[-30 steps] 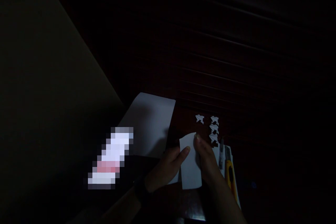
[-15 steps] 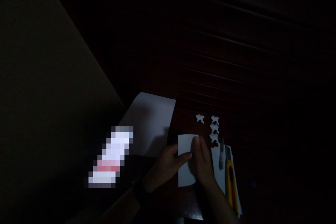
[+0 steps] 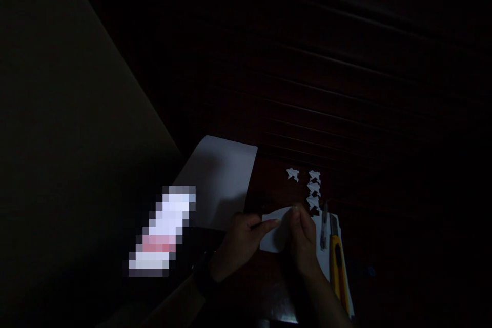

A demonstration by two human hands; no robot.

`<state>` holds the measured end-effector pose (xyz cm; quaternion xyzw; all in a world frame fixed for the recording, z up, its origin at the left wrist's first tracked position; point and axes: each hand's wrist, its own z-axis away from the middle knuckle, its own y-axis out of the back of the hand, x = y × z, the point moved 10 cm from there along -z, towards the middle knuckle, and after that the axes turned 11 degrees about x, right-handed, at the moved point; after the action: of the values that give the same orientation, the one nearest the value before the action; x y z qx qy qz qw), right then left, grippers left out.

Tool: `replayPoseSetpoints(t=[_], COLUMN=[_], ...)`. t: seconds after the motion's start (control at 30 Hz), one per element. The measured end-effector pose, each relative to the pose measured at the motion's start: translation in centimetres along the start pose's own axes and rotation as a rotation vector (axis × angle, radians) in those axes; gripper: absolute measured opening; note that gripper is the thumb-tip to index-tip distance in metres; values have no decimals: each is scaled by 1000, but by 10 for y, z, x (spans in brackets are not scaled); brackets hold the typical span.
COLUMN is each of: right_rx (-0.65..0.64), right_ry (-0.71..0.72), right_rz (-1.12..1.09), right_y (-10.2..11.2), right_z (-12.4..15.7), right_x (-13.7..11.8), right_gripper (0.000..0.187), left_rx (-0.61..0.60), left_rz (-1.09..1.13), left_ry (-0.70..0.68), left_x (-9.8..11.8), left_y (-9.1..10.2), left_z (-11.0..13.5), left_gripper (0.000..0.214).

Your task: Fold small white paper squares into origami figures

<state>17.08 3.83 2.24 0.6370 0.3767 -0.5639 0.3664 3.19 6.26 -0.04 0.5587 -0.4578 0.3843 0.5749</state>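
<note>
The scene is very dark. A small white paper slip (image 3: 274, 233) lies on a dark wooden table (image 3: 346, 128), bent over so it looks short. My left hand (image 3: 240, 246) pinches its left edge, thumb on top. My right hand (image 3: 303, 238) grips its right side, fingers curled over the folded edge. Just beyond the slip lie several tiny folded white paper figures (image 3: 313, 188) in a column, with one more paper figure (image 3: 292, 173) to their left.
A larger white sheet (image 3: 219, 184) lies to the left of the hands. To the right, a yellow utility knife (image 3: 337, 266) and a pen (image 3: 325, 225) rest on another white sheet (image 3: 321, 251). A pale wall or panel (image 3: 57, 138) fills the left side.
The slip stood tall and flat between my hands; its near end has been brought up and over, so it now looks about half as long. Both hands stayed in place.
</note>
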Motion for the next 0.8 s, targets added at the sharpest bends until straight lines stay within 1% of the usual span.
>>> replayPoseSetpoints(t=[0.1,0.27,0.43,0.6,0.7,0.8], right_rx=[8,-28,-52,-17,55,118], right_ry=[-22,-63,-88,-71,-24,-1], right_rz=[-40,-136,-207,-124,-61,-8], right_y=[1,-6,-10,-3,4,9], right_z=[-1,2,2,0,-3,-5], right_x=[4,1,-4,1,0,-4], right_gripper=[35,34,34,34,35,36], left_rx=[-5,-27,-9,-35,-76,-147], left_rz=[23,68,-28,7,13,48], left_ry=[21,9,9,-7,43,84], left_x=[-1,6,3,4,-1,-2], left_y=[0,-1,1,-1,-4,-9], left_z=[0,0,-1,1,3,5], left_gripper=[34,31,39,36,40,43])
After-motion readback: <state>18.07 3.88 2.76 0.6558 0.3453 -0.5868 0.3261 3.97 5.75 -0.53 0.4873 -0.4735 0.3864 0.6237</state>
